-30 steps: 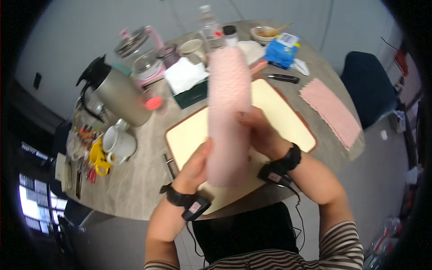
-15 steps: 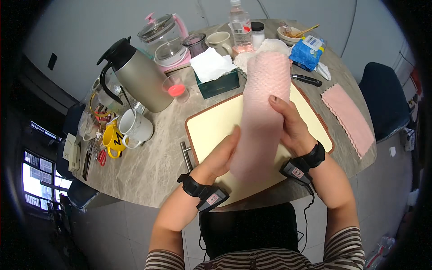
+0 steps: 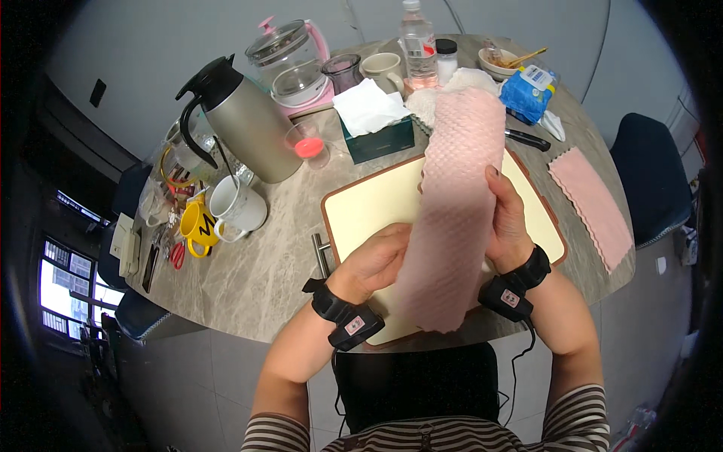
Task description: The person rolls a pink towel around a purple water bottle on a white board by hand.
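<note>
A folded pink cloth point(image 3: 459, 203) with a raised texture and scalloped edges hangs tilted over the cream cutting board point(image 3: 369, 218). On its right edge my right hand point(image 3: 510, 222) is closed, thumb in front and the other fingers out of sight behind the fabric. At the opposite edge, my left hand point(image 3: 380, 256) is closed too, its fingertips hidden behind the cloth. Another folded pink cloth point(image 3: 591, 207) lies flat at the table's right side. A knife with a black handle point(image 3: 529, 139) lies by the board's far right corner, its blade mostly covered.
A green tissue box point(image 3: 380, 143), steel thermos jug point(image 3: 252, 124), white mug point(image 3: 239, 211) and yellow mug point(image 3: 198, 224) stand left of the board. Behind are a glass kettle point(image 3: 286, 68), a water bottle point(image 3: 419, 49), a bowl point(image 3: 497, 66) and a blue packet point(image 3: 527, 98).
The cloth has turned slightly, with its textured face and scalloped lower edge showing more clearly. Both hands stay on it; the left fingers have curled further behind. The view has shifted a little.
</note>
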`<state>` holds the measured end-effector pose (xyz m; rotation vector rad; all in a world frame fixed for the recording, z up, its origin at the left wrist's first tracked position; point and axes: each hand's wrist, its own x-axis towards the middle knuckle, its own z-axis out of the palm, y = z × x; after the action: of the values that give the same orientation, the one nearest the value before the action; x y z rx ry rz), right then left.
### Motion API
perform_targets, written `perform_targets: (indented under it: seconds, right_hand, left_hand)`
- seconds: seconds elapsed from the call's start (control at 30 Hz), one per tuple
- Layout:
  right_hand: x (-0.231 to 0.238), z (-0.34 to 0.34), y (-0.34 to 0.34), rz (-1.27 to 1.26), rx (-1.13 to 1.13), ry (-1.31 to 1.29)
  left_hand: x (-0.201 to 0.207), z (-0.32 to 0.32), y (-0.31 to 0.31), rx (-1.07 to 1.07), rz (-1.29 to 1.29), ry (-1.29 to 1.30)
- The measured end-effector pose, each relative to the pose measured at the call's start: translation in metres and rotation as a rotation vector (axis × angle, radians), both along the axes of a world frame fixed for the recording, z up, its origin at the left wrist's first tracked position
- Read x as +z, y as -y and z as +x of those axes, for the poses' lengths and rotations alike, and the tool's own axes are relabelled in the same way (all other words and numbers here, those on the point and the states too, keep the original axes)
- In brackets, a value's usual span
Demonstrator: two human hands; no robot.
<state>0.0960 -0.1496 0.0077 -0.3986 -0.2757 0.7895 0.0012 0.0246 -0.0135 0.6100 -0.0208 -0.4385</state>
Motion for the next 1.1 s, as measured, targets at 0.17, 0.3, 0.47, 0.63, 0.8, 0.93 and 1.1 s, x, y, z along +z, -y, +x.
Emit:
perform_targets:
  seconds: [0.17, 0.3, 0.47, 0.63, 0.8, 0.93, 1.1]
  right_hand:
    - [-0.005, 0.001, -0.002, 0.010, 0.034, -0.037]
    - [-0.012, 0.005, 0.000, -0.062, -0.001, 0.035]
    - [-0.010, 0.005, -0.003, -0.028, 0.011, 0.069]
    - [-0.005, 0.004, -0.007, -0.165, -0.072, 0.119]
    - [0.005, -0.004, -0.013, -0.380, -0.211, 0.172]
    - [0.004, -0.004, -0.010, -0.386, -0.234, 0.170]
    - [-0.002, 0.002, -0.007, -0.272, -0.113, 0.157]
  left_hand:
    - [0.010, -0.004, 0.008, 0.050, -0.210, -0.224]
    - [0.035, -0.010, 0.011, 0.039, 0.156, 0.017]
    - [0.028, -0.013, 0.013, -0.035, -0.063, -0.042]
    - [0.021, -0.012, 0.017, 0.077, 0.047, -0.142]
    - [-0.015, 0.007, 0.007, 0.029, 0.494, 0.046]
    - [-0.001, 0.003, 0.014, 0.100, 0.695, 0.035]
    - [0.005, 0.005, 0.008, 0.032, 0.152, 0.045]
